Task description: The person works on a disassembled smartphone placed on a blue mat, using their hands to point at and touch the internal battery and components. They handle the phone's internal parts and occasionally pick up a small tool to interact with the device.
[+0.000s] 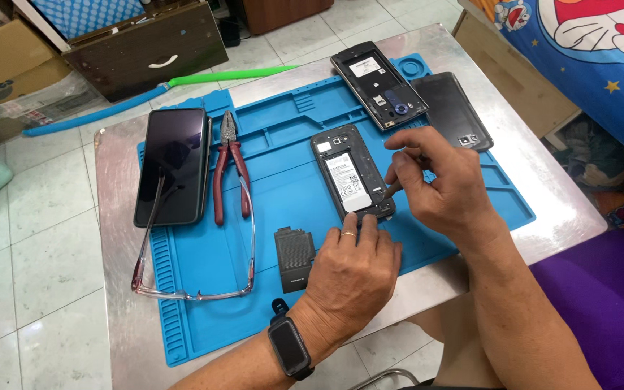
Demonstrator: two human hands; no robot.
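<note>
Phone: black smartphone with its back cover off and a white-labelled battery showing (351, 177) is lying flat on the blue silicone repair mat (290, 195), near the middle of the metal worktop (117, 303).
Left hand: left hand (352, 271), with a ring and a black wristwatch, is resting on the mat at the phone's near end, its fingertips touching that lower edge; the grip is lying loosely curled and is pinching nothing.
Right hand: right hand (438, 184) is hovering just right of the phone, its grip pressed together on a thin dark tool (393, 191) whose tip is meeting the phone's lower right edge.
Axis: phone's long axis is running away from the person, tilting slightly leftward at the far end; the camera end is pointing away and the open back is facing up.
Nearby: small dark rectangular part (295, 258) is lying just left of the left hand.
Further off: second opened black phone (378, 84) and a dark back cover (451, 110) are lying at the far right; red-handled pliers (230, 167), a black-screened phone (172, 165) and clear-framed glasses (193, 238) are lying to the left.
</note>
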